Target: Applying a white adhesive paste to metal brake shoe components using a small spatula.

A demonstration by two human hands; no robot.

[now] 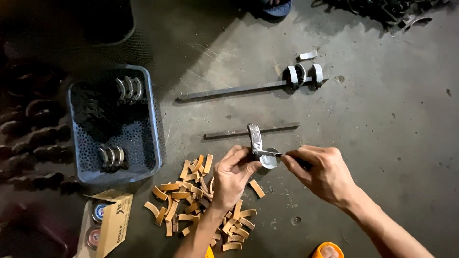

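The blue perforated plastic crate (pixel 143 157) is sitting on the grey concrete floor (pixel 382 119), holding dark curved parts and a few silvery ones. Right of the crate, two long dark flat metal bars are lying on the floor — the longer bar (pixel 229 91) farther away, carrying three silvery curved shoes (pixel 302 75) at its far end, the shorter bar (pixel 251 130) nearer. Below the crate's near right corner, a heap of tan curved lining strips (pixel 191 200) is spreading across the floor, and a small open cardboard box (pixel 114 220) with two round tins is resting just below the crate.

Well right of the crate, beside the heap, the left hand (pixel 234 174) is gripping a silvery curved metal shoe (pixel 256 138); its fingers (pixel 239 154) are closed around the shoe's lower part, so the shoe is standing up above the thumb and forefinger. The right hand (pixel 320 172) is pinching a thin metal blade (pixel 270 153) — fingertips pressed together on its handle — and the blade's tip is touching the shoe just beside the left thumb.
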